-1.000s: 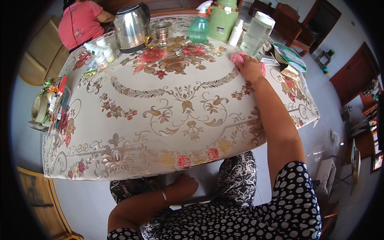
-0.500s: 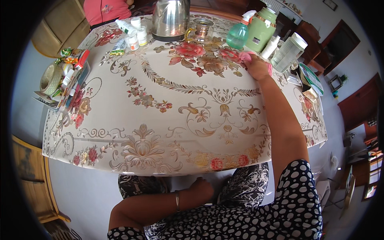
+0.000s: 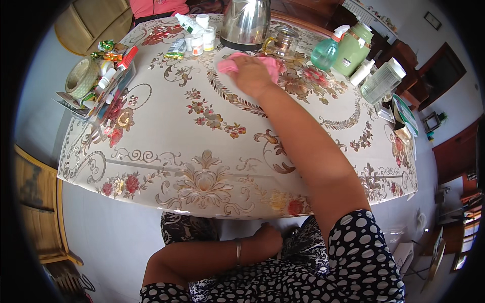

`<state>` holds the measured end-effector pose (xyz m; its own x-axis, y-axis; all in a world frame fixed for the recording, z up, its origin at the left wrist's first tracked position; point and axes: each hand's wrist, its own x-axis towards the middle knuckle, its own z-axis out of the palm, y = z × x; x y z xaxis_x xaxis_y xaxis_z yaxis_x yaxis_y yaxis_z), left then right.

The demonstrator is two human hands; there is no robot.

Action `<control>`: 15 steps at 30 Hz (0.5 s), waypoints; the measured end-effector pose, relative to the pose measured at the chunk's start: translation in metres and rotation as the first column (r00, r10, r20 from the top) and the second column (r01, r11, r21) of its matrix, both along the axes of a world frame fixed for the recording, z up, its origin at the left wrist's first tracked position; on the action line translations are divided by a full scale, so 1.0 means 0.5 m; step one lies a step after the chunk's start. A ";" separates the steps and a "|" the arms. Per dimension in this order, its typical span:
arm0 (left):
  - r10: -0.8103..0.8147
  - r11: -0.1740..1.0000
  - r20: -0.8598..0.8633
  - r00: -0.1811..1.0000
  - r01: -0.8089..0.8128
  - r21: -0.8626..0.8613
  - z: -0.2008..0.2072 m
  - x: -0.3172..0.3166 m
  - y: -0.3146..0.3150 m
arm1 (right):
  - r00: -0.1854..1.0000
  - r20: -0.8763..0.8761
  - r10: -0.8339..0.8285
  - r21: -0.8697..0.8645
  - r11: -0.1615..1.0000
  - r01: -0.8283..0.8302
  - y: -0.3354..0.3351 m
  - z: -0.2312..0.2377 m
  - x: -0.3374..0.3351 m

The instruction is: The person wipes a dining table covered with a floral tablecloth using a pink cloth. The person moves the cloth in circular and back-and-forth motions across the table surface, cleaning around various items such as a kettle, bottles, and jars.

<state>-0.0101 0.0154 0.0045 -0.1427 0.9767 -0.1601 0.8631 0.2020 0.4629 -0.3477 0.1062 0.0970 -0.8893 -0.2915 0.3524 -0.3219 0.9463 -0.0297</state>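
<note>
My right hand presses a pink cloth onto the flowered tablecloth, its fingers blurred by motion. The cloth lies just in front of a steel kettle and a glass teapot. Left of the hand, several white bottles stand close together beside a small green and yellow packet. Below the table's front edge, my left hand rests over my lap in a loose fist, with a bracelet on the wrist.
On the right stand a green spray bottle, a green flask, a white pump bottle and a clear jug. A box of small items sits at the left edge. Across the table is a person in pink.
My right hand has swept left with the pink cloth, from beside the spray bottle to in front of the kettle. My left hand stays over my lap. The view has shifted slightly.
</note>
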 end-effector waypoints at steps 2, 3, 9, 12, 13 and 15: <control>-0.019 1.000 -0.015 1.000 0.020 0.006 0.001 -0.004 0.001 | 0.998 -0.016 0.054 -0.033 0.998 -0.055 -0.059 -0.008 -0.010; -0.008 1.000 0.011 1.000 0.008 -0.012 0.004 -0.008 0.002 | 0.996 -0.012 0.093 -0.077 0.993 -0.094 -0.091 -0.014 -0.018; 0.270 0.893 0.457 0.848 -0.398 0.212 -0.018 -0.020 0.021 | 0.918 -0.008 0.396 -0.158 0.906 -0.392 -0.257 -0.013 0.054; 0.251 0.900 0.432 0.866 -0.373 0.226 -0.020 -0.036 0.029 | 0.877 -0.011 0.480 -0.163 0.865 -0.475 -0.218 -0.003 0.077; 0.246 0.904 0.417 0.875 -0.362 0.227 -0.022 -0.039 0.034 | 0.867 -0.020 0.499 -0.166 0.853 -0.495 -0.192 -0.001 0.081; 0.246 0.917 0.362 0.899 -0.337 0.215 -0.025 -0.046 0.043 | 0.893 -0.048 0.448 -0.166 0.878 -0.449 -0.127 0.007 0.086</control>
